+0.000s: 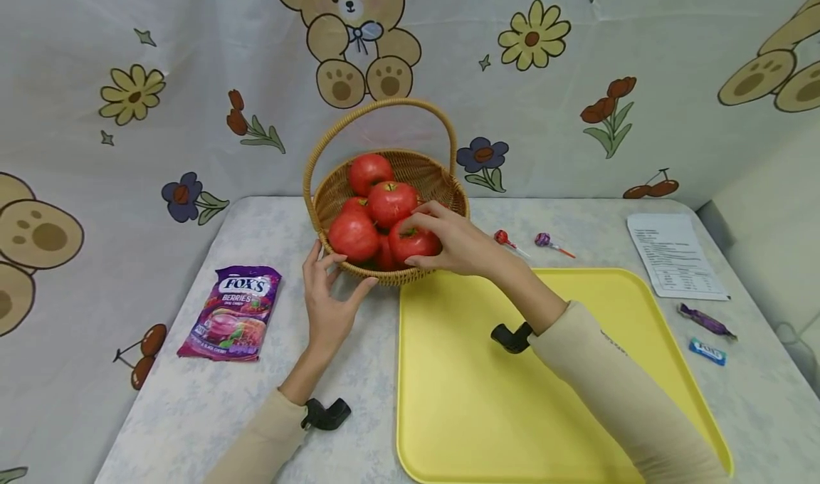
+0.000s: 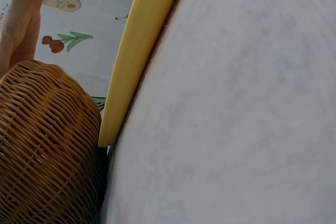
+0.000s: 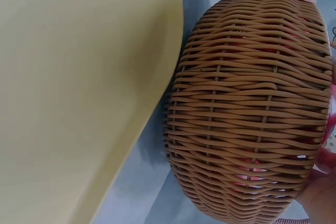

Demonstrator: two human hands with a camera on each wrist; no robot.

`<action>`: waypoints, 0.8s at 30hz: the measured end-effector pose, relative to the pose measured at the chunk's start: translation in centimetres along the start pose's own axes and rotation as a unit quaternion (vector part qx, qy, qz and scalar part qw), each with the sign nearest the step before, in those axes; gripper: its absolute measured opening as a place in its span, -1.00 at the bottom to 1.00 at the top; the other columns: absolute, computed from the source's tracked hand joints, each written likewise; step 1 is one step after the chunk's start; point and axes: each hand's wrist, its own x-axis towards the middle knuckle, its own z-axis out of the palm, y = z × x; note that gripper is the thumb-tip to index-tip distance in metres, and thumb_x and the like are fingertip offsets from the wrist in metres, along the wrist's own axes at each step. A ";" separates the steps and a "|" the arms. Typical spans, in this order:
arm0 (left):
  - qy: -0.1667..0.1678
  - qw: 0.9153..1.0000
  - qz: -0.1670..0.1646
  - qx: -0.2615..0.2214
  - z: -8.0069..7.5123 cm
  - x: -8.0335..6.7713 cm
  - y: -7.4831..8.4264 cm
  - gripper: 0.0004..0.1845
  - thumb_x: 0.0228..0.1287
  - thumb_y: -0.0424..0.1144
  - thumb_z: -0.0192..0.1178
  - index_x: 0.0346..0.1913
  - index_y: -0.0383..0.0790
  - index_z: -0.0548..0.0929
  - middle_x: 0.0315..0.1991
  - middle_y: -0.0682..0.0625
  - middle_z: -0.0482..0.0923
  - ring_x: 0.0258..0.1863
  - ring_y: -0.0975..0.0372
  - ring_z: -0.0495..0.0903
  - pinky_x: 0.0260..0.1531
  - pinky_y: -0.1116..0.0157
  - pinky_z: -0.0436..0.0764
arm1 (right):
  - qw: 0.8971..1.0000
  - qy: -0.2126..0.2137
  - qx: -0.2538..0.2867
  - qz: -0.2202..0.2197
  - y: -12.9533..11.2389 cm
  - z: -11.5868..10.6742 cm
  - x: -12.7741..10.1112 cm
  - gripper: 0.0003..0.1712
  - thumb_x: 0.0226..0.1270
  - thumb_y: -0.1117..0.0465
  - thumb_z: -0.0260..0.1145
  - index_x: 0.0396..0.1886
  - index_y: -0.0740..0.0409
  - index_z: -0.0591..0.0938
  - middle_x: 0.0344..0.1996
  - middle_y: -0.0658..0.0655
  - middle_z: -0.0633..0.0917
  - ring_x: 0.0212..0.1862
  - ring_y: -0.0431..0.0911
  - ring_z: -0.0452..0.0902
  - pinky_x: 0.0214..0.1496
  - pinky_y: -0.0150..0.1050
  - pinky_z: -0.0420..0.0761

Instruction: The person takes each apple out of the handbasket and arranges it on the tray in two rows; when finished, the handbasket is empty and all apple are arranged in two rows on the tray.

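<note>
Bear-print cloth hangs behind a pale table where a wicker basket [image 1: 391,185] heaped with red tomatoes stands. Right hand [image 1: 448,242] curls round the front tomato [image 1: 413,242], not lifted yet; left hand [image 1: 329,295] rests spread against the basket's rim. Just beside it the yellow tray [image 1: 512,398] holds no fruit. Lower tomatoes stay hidden under the pile.

My left hand [image 1: 328,295] reached forward, palm facing right, its fingers spread and loosely extended with the thumb angled apart. My right hand [image 1: 448,240] stretched further forward and to the left, fingers curled downward. Both forearms wore beige sleeves.
</note>
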 end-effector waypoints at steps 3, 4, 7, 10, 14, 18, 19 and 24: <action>-0.004 1.000 0.000 0.002 0.1 0.0 0.0 -0.47 0.02 -0.50 0.46 0.02 -0.51 0.42 0.44 -0.46 -0.02 0.46 -0.23 0.06 0.20 -0.20 0.46 | 1.000 0.007 0.001 -0.004 0.2 0.2 0.0 -0.60 0.20 0.02 0.46 0.03 -0.10 0.61 0.12 0.14 0.49 0.17 0.05 0.44 0.12 -0.02 0.59; -0.005 1.000 0.000 0.001 0.1 0.0 0.1 -0.47 0.02 -0.49 0.45 0.02 -0.51 0.42 0.44 -0.46 -0.03 0.47 -0.23 0.06 0.20 -0.21 0.46 | 1.000 0.010 0.001 -0.006 0.2 0.2 0.0 -0.60 0.20 0.04 0.46 0.02 -0.09 0.61 0.12 0.15 0.50 0.17 0.05 0.43 0.12 -0.01 0.59; -0.006 1.000 -0.001 0.001 0.1 0.0 0.1 -0.47 0.03 -0.49 0.45 0.03 -0.51 0.41 0.45 -0.45 -0.04 0.47 -0.23 0.05 0.20 -0.22 0.45 | 1.000 0.019 0.003 -0.013 0.2 0.4 0.0 -0.62 0.17 0.07 0.46 0.00 -0.08 0.61 0.10 0.15 0.49 0.16 0.05 0.42 0.10 -0.02 0.60; -0.007 1.000 -0.002 0.000 0.0 0.0 0.1 -0.48 0.04 -0.49 0.44 0.03 -0.52 0.41 0.45 -0.45 -0.04 0.47 -0.23 0.04 0.20 -0.23 0.44 | 0.999 0.034 0.003 -0.025 0.2 0.5 0.0 -0.62 0.15 0.09 0.47 -0.02 -0.06 0.61 0.10 0.15 0.49 0.17 0.04 0.41 0.10 -0.04 0.59; -0.009 1.000 -0.005 -0.003 -0.1 -0.1 0.1 -0.49 0.05 -0.49 0.44 0.02 -0.52 0.41 0.44 -0.45 -0.04 0.47 -0.23 0.03 0.20 -0.23 0.44 | 0.997 0.068 0.001 -0.046 0.0 0.3 -0.1 -0.60 0.11 0.13 0.49 -0.04 -0.03 0.62 0.12 0.17 0.47 0.24 0.05 0.36 0.13 -0.03 0.59; -0.008 1.000 -0.008 -0.009 -0.1 -0.1 0.1 -0.49 0.05 -0.49 0.44 0.02 -0.51 0.41 0.45 -0.44 -0.04 0.48 -0.22 0.03 0.22 -0.22 0.43 | 0.992 0.109 0.009 -0.063 -0.6 -0.3 -0.8 -0.57 0.08 0.16 0.51 -0.02 -0.04 0.61 0.17 0.19 0.45 0.26 0.07 0.35 0.09 -0.03 0.62; -0.007 1.000 -0.008 -0.010 -0.1 -0.1 0.1 -0.49 0.05 -0.49 0.43 0.02 -0.52 0.41 0.45 -0.44 -0.05 0.48 -0.22 0.02 0.22 -0.21 0.43 | 0.991 0.116 0.012 -0.067 -0.8 -0.5 -1.0 -0.56 0.08 0.17 0.51 -0.01 -0.04 0.61 0.18 0.19 0.44 0.26 0.06 0.36 0.08 -0.04 0.63; -0.008 1.000 -0.008 -0.008 -0.3 -0.1 0.1 -0.49 0.06 -0.48 0.43 0.02 -0.52 0.41 0.45 -0.44 -0.05 0.48 -0.23 0.02 0.23 -0.20 0.43 | 0.987 0.140 0.035 -0.070 -1.7 -1.5 -2.9 -0.49 0.06 0.20 0.53 0.04 -0.03 0.59 0.23 0.19 0.41 0.26 0.03 0.36 0.06 -0.05 0.64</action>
